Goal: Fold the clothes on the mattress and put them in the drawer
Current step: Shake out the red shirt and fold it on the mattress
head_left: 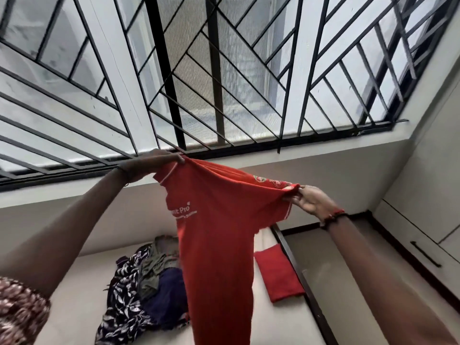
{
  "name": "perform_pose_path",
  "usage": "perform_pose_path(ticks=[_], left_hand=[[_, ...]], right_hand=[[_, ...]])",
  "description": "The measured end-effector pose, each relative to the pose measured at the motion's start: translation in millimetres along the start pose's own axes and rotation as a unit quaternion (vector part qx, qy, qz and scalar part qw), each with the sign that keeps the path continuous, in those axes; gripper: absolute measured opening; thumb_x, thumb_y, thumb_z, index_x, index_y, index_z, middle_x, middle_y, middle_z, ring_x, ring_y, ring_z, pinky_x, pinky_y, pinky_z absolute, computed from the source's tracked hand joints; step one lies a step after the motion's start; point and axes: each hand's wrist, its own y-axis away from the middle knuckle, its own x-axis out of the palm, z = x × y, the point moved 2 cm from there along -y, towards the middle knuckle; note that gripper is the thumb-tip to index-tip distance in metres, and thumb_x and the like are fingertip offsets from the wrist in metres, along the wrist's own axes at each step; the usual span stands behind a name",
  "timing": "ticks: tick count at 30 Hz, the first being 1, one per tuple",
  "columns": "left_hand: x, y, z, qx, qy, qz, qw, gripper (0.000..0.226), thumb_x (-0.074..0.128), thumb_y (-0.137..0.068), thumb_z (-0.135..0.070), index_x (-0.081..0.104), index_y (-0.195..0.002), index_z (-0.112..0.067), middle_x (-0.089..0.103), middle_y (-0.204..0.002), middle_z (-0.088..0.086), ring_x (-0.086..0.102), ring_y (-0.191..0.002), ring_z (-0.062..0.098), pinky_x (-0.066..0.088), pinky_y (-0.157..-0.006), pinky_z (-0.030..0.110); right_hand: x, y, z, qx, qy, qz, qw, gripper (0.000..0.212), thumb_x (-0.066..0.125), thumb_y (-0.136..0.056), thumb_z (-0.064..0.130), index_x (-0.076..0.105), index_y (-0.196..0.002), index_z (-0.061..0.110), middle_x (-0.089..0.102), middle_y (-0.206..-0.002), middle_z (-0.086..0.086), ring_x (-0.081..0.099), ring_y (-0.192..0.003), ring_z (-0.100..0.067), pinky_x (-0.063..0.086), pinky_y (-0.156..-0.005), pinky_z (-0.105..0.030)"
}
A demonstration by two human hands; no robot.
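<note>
both arms raised; left hand (159, 160), right hand (311, 201) pinch red shirt (219, 245) shoulders.

Your arms reach up and forward, well apart, your left hand (159, 161) higher and pinching one shoulder of the shirt (219, 235), your right hand (311, 201) lower, palm turned toward you, pinching the other shoulder.

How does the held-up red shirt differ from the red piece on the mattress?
The red shirt hangs in the air, gripped by the left hand and right hand; the folded red piece lies on the mattress.
The shirt is opened out; the piece is a folded rectangle.
The shirt shows white lettering; the piece shows none.
Both are red.
</note>
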Motion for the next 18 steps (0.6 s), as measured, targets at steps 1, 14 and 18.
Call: perform_pose_path(ticks=[1,14,18], left_hand=[[4,-5,1,-0.004,-0.004,-0.023,1.000,0.041,0.072,-0.075,-0.043,0.065,-0.090,-0.005,0.054,-0.061,-0.007,0.048,-0.056,0.007,0.035,-0.052,0.020],[5,-56,-3,0.113,-0.072,-0.187,0.973,0.044,0.063,-0.086,-0.039,0.062,-0.116,-0.007,0.065,-0.093,0.004,0.058,-0.082,0.010,0.051,-0.079,0.039],[36,-27,3,0.184,-0.114,-0.182,0.959,0.024,0.058,-0.083,-0.046,0.064,-0.103,-0.033,0.064,-0.086,-0.015,0.053,-0.075,0.001,0.048,-0.072,0.029]], right_hand=[[3,-12,-5,0.001,-0.024,-0.018,1.000,0.036,0.019,-0.099,-0.006,0.051,-0.082,-0.005,0.064,-0.052,-0.012,0.064,-0.045,-0.019,0.053,-0.040,-0.030],[50,-56,76,-0.182,-0.255,-0.108,0.943,0.039,0.018,-0.084,-0.019,0.046,-0.066,-0.001,0.056,-0.051,-0.011,0.053,-0.030,-0.012,0.047,-0.035,-0.023],[29,-53,63,-0.150,-0.270,-0.137,0.941,0.031,0.019,-0.088,-0.015,0.042,-0.073,0.000,0.057,-0.066,-0.015,0.059,-0.054,-0.023,0.045,-0.030,-0.026]])
